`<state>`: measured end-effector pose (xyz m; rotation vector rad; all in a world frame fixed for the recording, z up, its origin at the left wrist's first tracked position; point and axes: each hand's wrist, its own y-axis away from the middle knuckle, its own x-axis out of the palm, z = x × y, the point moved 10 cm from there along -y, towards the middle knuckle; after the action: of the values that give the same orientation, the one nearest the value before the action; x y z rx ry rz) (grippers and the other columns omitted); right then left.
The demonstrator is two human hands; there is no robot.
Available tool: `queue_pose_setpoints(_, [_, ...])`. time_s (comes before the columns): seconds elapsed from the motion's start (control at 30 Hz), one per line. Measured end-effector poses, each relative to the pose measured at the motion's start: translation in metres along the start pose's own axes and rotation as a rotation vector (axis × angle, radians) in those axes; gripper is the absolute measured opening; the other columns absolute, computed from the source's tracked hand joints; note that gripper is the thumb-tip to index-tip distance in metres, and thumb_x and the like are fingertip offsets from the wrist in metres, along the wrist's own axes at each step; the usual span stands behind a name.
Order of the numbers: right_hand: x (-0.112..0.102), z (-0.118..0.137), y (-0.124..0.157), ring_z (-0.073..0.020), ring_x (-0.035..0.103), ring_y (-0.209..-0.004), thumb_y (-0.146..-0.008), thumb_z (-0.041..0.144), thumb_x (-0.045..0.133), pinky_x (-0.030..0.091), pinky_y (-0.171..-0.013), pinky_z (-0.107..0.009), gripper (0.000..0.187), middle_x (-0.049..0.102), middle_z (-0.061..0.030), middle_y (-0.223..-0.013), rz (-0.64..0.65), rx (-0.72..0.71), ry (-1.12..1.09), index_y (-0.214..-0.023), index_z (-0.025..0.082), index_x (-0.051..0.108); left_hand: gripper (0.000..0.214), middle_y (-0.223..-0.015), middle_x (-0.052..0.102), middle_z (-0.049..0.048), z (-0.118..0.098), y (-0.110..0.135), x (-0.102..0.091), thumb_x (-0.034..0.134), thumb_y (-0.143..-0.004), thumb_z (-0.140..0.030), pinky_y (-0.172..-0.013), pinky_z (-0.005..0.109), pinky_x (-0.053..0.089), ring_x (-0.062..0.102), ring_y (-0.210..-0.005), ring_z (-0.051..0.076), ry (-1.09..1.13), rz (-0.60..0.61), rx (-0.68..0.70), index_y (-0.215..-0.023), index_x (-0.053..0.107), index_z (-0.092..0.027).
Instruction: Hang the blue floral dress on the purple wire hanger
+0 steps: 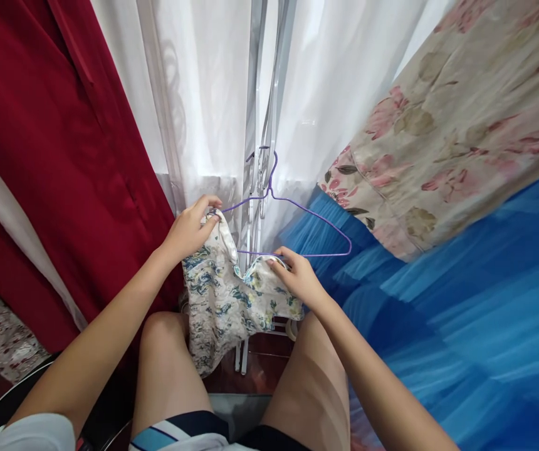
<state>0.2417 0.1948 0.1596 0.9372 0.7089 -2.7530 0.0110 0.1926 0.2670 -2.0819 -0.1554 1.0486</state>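
Observation:
A purple clothes hanger hangs in front of a white curtain, its hook near a thin white metal frame. One end of it runs inside a white patterned shirt with blue and yellow marks. My left hand pinches the shirt's shoulder near the neckline, over that end of the hanger. My right hand grips the other side of the neckline, just below the hanger's lower bar. The hanger's right end sticks out bare, outside the cloth. The shirt droops between my knees.
Red curtain cloth hangs at the left. White curtains stand behind the white metal frame. At the right are a floral cloth and blue fabric. A dark rounded seat edge shows at lower left.

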Motion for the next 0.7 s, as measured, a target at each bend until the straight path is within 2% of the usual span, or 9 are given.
queue_pose_setpoints(0.07, [-0.013, -0.004, 0.010, -0.0169, 0.044, -0.055, -0.090, 0.043, 0.056, 0.035, -0.056, -0.029, 0.039, 0.052, 0.0031, -0.065, -0.064, -0.008, -0.029, -0.122, 0.022, 0.053, 0.026, -0.111, 0.068, 0.0052, 0.006, -0.001, 0.000, 0.054, -0.091, -0.027, -0.083, 0.028, 0.048, 0.063, -0.099, 0.019, 0.012, -0.060, -0.025, -0.115, 0.059, -0.019])
queue_pose_setpoints(0.13, [-0.035, -0.010, 0.022, -0.0186, 0.048, -0.057, -0.089, 0.042, 0.057, 0.039, -0.058, -0.031, 0.068, 0.053, 0.0030, -0.068, -0.201, -0.021, -0.074, -0.148, 0.022, 0.030, 0.020, -0.101, 0.067, 0.0050, 0.012, 0.003, -0.001, 0.056, -0.092, -0.031, -0.079, 0.026, 0.048, 0.063, -0.095, 0.019, 0.013, -0.097, -0.024, -0.105, 0.062, -0.018])
queue_pose_setpoints(0.23, [-0.072, -0.025, 0.033, -0.0206, 0.054, -0.062, -0.087, 0.042, 0.062, 0.045, -0.060, -0.033, 0.100, 0.056, 0.0018, -0.073, -0.409, -0.013, -0.161, -0.159, 0.021, -0.003, 0.019, -0.092, 0.067, 0.0045, 0.013, 0.009, -0.003, 0.055, -0.093, -0.035, -0.078, 0.026, 0.047, 0.062, -0.089, 0.018, -0.012, -0.118, 0.007, -0.094, 0.065, -0.018])
queue_pose_setpoints(0.33, [-0.100, -0.040, 0.023, -0.0202, 0.056, -0.064, -0.080, 0.042, 0.070, 0.047, -0.059, -0.032, 0.118, 0.059, 0.0024, -0.075, -0.454, 0.034, -0.170, -0.158, 0.018, -0.016, 0.023, -0.087, 0.068, 0.0036, 0.011, 0.011, -0.002, 0.052, -0.095, -0.035, -0.077, 0.026, 0.047, 0.063, -0.082, 0.017, -0.041, -0.099, 0.028, -0.091, 0.066, -0.018])
queue_pose_setpoints(0.4, [-0.110, -0.048, 0.007, -0.0188, 0.055, -0.060, -0.076, 0.043, 0.073, 0.045, -0.057, -0.031, 0.118, 0.061, 0.0028, -0.072, -0.386, 0.105, -0.083, -0.160, 0.014, -0.004, 0.024, -0.088, 0.069, 0.0037, 0.009, 0.011, -0.002, 0.051, -0.096, -0.035, -0.078, 0.026, 0.046, 0.063, -0.081, 0.016, -0.053, -0.096, 0.043, -0.092, 0.067, -0.018])
queue_pose_setpoints(0.5, [-0.122, -0.047, -0.011, -0.0179, 0.054, -0.058, -0.077, 0.048, 0.072, 0.041, -0.057, -0.030, 0.092, 0.060, 0.0017, -0.063, -0.248, 0.171, 0.161, -0.151, 0.004, 0.039, 0.023, -0.095, 0.069, 0.0053, 0.007, 0.010, -0.009, 0.052, -0.096, -0.034, -0.082, 0.026, 0.046, 0.064, -0.088, 0.017, -0.084, -0.128, 0.058, -0.097, 0.068, -0.017])
queue_pose_setpoints(0.6, [-0.130, -0.032, -0.013, -0.0180, 0.052, -0.056, -0.082, 0.053, 0.065, 0.037, -0.054, -0.030, 0.062, 0.053, 0.0011, -0.053, -0.119, 0.178, 0.331, -0.121, 0.005, 0.070, 0.024, -0.104, 0.067, 0.0066, 0.012, 0.009, -0.020, 0.054, -0.096, -0.036, -0.088, 0.028, 0.046, 0.063, -0.096, 0.019, -0.132, -0.173, 0.029, -0.105, 0.068, -0.018])
queue_pose_setpoints(0.67, [-0.130, -0.023, -0.007, -0.0155, 0.046, -0.050, -0.084, 0.057, 0.063, 0.031, -0.048, -0.028, 0.050, 0.050, 0.0010, -0.049, 0.012, 0.203, 0.313, -0.096, 0.011, 0.077, 0.026, -0.106, 0.067, 0.0067, 0.015, 0.007, -0.022, 0.053, -0.096, -0.036, -0.090, 0.028, 0.046, 0.063, -0.099, 0.020, -0.135, -0.173, 0.016, -0.108, 0.067, -0.018])
queue_pose_setpoints(0.7, [-0.134, -0.017, -0.004, -0.0138, 0.043, -0.047, -0.082, 0.059, 0.065, 0.028, -0.045, -0.028, 0.047, 0.050, 0.0007, -0.048, 0.031, 0.204, 0.264, -0.083, 0.013, 0.077, 0.027, -0.106, 0.067, 0.0069, 0.016, 0.006, -0.021, 0.051, -0.097, -0.036, -0.091, 0.029, 0.046, 0.063, -0.100, 0.020, -0.124, -0.163, 0.018, -0.110, 0.066, -0.018])
